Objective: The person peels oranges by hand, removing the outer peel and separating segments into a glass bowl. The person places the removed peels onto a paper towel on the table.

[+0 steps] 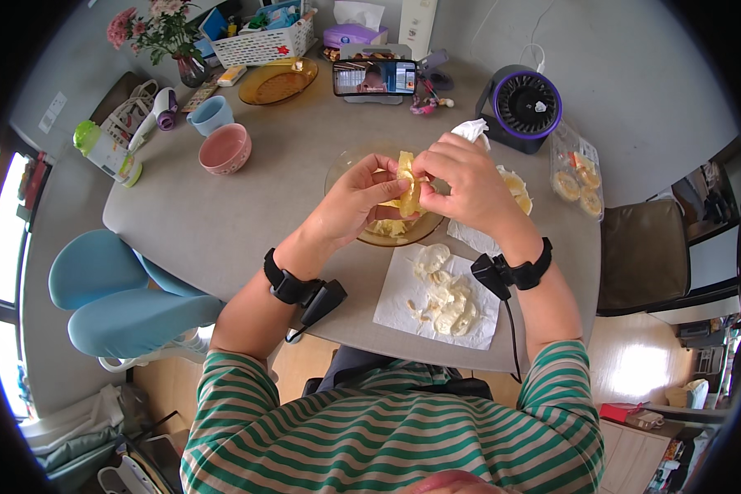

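My left hand holds a pale yellow citrus segment, which looks like pomelo, upright between thumb and fingers. The fingertips of my right hand pinch at the segment's right side. Both hands are above an amber glass bowl that holds loose yellow pulp. On a white paper sheet nearer my body lies a heap of whitish peeled membranes. Partly hidden behind my right hand, more citrus with white pith sits by another piece of white paper.
A black fan with a purple ring and a clear pastry pack stand at right. Beyond the bowl, a phone rests on a stand. Leftward are a pink bowl, a blue mug and an amber plate.
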`<state>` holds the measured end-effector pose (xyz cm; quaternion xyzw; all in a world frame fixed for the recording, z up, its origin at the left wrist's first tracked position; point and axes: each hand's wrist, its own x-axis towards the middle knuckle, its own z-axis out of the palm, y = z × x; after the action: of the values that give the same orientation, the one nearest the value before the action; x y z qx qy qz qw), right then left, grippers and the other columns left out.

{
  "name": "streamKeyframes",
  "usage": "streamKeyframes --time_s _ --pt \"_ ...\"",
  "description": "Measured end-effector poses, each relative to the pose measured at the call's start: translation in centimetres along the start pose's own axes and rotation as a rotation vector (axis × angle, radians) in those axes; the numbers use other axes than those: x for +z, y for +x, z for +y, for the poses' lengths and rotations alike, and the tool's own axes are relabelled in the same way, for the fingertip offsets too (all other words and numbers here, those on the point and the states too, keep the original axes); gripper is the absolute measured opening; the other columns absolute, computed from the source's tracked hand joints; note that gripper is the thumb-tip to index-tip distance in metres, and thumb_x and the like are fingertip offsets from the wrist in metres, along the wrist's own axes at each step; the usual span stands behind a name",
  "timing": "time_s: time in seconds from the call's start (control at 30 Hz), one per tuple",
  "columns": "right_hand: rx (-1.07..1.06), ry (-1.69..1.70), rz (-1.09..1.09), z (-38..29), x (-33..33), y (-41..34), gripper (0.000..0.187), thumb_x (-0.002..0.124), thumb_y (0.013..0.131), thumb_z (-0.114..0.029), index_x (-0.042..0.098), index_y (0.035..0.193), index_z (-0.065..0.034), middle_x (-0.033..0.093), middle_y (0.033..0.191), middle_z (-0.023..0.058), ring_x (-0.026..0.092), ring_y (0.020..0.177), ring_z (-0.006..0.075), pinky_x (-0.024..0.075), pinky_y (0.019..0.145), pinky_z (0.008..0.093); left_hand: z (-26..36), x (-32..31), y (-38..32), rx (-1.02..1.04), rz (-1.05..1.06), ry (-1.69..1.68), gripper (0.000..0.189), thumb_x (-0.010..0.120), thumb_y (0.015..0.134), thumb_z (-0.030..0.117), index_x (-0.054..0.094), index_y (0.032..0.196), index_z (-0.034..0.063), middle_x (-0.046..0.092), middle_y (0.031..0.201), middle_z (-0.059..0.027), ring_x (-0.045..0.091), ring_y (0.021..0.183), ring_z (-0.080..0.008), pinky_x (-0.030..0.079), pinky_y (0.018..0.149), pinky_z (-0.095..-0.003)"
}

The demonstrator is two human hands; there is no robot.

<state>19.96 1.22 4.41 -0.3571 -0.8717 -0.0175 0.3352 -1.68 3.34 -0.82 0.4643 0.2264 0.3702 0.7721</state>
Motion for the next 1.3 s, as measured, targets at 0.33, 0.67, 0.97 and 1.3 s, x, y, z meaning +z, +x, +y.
streamKeyframes --time_s 0.33,0.67,0.97,1.3 --pt "0.141 0.233 -0.053 0.3 -0.1 -0.1 0.015 0.074 0.08 -0.009 0.063 0.09 -0.0114 0.063 0.079 -0.001 0.062 0.08 0.0193 0.0457 0.077 0.0367 0.1 -0.1 0.0 0.006 0.003 -0.007 0.025 0.064 0.104 0.014 0.052 0.123 0.0037 0.064 0.116 -0.0072 0.07 0.103 -0.0171 0.062 0.086 -0.0327" --pt "0.196 0.347 -0.076 0.4 -1.0 0.1 0.012 0.073 0.081 -0.005 0.064 0.09 -0.0068 0.067 0.086 -0.0006 0.058 0.079 0.0152 0.0498 0.074 0.0304 0.1 -0.3 0.1 0.024 -0.007 -0.04 0.02 0.058 0.107 0.013 0.053 0.124 0.005 0.064 0.118 -0.0085 0.07 0.106 -0.02 0.063 0.092 -0.0358" --pt "0.369 0.75 -0.184 0.9 -1.9 -0.2 0.013 0.07 0.084 -0.005 0.062 0.093 -0.0056 0.067 0.087 -0.0029 0.063 0.083 0.0095 0.0512 0.08 0.0291 0.2 -0.3 0.2 0.063 0.028 -0.063 0.019 0.059 0.106 0.013 0.053 0.123 0.0053 0.065 0.118 -0.0093 0.071 0.106 -0.0212 0.062 0.093 -0.038" --pt "0.119 0.482 -0.816 -1.4 -3.9 -0.9 0.016 0.08 0.081 -0.019 0.075 0.086 -0.0045 0.071 0.085 0.0077 0.068 0.078 0.0231 0.0529 0.077 0.0326 0.2 -0.5 0.4 0.14 0.053 0.015 0.017 0.058 0.106 0.009 0.052 0.122 0.0066 0.066 0.117 -0.0092 0.07 0.107 -0.0192 0.063 0.092 -0.0385"
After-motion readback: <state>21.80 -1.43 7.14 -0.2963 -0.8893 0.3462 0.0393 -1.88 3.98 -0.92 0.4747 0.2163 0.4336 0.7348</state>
